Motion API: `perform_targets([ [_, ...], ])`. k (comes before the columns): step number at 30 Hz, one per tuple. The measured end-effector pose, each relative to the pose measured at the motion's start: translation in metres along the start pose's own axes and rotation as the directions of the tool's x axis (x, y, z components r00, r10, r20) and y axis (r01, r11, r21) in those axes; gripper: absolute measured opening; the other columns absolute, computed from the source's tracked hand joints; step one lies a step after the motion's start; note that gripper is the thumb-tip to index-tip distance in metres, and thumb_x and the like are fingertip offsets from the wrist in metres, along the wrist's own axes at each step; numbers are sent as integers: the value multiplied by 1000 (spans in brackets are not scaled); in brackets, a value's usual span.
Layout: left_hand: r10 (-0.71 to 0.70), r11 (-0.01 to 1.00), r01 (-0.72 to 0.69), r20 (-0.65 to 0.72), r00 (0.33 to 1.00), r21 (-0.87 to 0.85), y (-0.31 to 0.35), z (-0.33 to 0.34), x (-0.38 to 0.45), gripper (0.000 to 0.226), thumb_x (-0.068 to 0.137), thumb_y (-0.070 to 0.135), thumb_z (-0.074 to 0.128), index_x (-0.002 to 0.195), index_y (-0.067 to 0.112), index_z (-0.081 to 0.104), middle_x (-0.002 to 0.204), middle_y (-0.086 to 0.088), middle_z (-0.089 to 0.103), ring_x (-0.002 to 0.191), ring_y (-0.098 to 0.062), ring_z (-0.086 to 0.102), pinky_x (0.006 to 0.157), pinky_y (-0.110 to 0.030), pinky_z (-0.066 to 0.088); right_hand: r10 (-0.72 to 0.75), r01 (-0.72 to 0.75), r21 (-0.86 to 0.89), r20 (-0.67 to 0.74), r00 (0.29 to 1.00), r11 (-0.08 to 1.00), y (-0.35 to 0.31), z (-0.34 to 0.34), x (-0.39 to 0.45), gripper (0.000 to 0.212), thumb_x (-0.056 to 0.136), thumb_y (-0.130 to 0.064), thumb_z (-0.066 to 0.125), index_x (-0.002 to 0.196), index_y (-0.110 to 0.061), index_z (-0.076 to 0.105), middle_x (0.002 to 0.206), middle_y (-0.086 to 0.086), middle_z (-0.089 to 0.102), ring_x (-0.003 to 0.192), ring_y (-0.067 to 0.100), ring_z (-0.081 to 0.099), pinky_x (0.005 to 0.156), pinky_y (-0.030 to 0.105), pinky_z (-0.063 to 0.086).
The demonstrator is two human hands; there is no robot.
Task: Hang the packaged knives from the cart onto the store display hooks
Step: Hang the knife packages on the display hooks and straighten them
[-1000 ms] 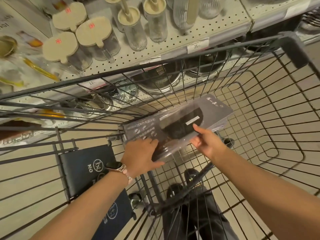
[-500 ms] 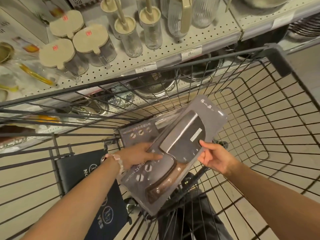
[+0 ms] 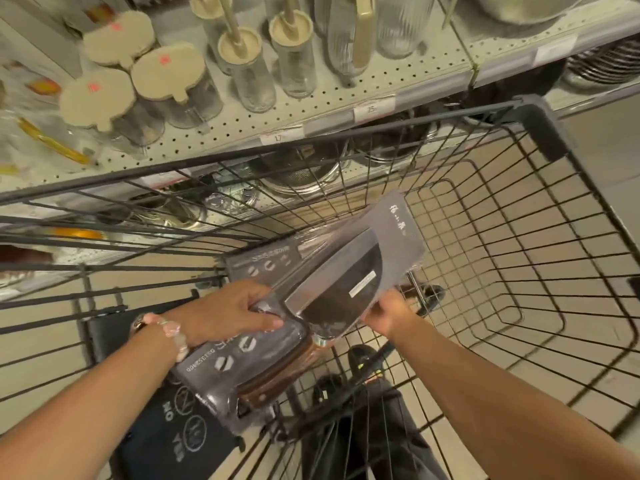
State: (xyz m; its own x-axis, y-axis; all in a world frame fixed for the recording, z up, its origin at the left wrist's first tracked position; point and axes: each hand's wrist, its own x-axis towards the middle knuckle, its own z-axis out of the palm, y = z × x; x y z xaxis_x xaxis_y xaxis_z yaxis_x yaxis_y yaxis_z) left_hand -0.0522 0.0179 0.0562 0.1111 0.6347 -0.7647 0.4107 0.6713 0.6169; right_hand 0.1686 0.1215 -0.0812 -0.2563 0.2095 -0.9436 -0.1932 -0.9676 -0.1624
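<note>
A packaged cleaver (image 3: pixel 332 289) in a grey card with a clear blister and a brown handle is tilted above the black wire cart (image 3: pixel 519 271). My left hand (image 3: pixel 225 311) grips the pack near the middle of its left edge, thumb on the front. My right hand (image 3: pixel 388 313) holds the pack's lower right edge from beneath. Another grey knife pack (image 3: pixel 256 261) lies under it in the cart's near left corner. No display hooks show in this view.
A perforated white shelf (image 3: pixel 311 109) runs behind the cart with glass jars (image 3: pixel 173 95), ribbed bottles (image 3: pixel 294 60) and price tags. Metal strainers and bowls (image 3: pixel 298 174) sit on the lower shelf. The cart's folded child seat flap (image 3: pixel 166 427) is at the near left. Tiled floor lies beneath.
The top knife pack has been lifted off the stack and turned from lying flat to tilted up, face toward me. Both hands have risen with it; a second pack is uncovered below.
</note>
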Motion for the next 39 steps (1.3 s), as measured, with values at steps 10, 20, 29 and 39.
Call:
perform_targets([
  [10,-6,1000,5,-20,1000,-18,-1,-8,-1,16,84,18,65,93,5,68,58,23,62,50,6,55,53,-6,40,14,-4,74,-133,991,997,8,9,20,23,89,-9,52,109,-5,61,113,13,64,103,28,61,95,35,48],
  [20,39,999,-38,-52,998,11,-2,-17,-3,27,84,14,67,68,34,68,61,16,66,55,1,59,55,-10,43,27,-18,66,-138,990,998,7,29,18,12,90,-2,54,100,-1,61,115,16,66,106,23,63,100,38,47],
  [29,85,992,-77,-83,993,97,-4,-22,-8,59,67,51,68,92,-3,66,81,-29,62,62,-35,56,60,-43,46,-39,42,71,-40,998,997,12,32,12,20,94,-5,47,75,-7,55,71,4,51,61,11,43,59,19,44],
  [39,120,992,-118,-64,991,36,20,-19,-37,27,83,8,68,67,29,73,49,6,48,43,-4,42,45,-9,34,-156,154,-178,0,988,972,4,29,-23,24,94,-1,41,83,-8,61,85,12,57,66,19,54,60,29,45],
])
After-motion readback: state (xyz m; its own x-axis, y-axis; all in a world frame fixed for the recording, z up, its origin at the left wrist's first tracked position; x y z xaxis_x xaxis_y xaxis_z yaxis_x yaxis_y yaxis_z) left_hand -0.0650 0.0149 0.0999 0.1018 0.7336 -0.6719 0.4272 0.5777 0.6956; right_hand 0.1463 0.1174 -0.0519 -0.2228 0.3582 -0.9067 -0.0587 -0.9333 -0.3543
